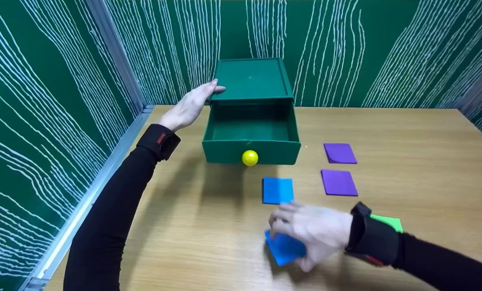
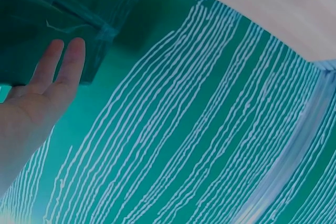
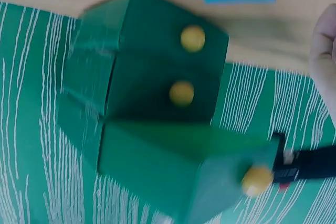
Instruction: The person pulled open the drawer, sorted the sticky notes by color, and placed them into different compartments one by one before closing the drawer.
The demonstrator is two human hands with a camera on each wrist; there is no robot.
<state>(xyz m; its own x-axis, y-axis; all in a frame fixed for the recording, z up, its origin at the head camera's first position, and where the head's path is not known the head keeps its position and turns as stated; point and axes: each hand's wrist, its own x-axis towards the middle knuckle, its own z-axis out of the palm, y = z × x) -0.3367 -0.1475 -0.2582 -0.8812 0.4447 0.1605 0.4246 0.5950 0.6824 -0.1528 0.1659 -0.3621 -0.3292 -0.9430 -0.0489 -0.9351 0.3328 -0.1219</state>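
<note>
Head view: the left hand (image 1: pixel 189 106), fingers extended, rested against the green drawer unit (image 1: pixel 251 81), apparently steadying it; the right hand (image 1: pixel 318 228) pinched a blue square (image 1: pixel 284 248) in front of that unit.

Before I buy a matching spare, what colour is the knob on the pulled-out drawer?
The knob is yellow; it shows best in the head view.

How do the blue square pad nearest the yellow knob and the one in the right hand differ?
The far blue square pad lies roughly in line with the green drawer front; the near blue square pad sits askew. The right hand grips and partly hides the near pad; the far pad is mostly exposed. Both are blue.
</note>
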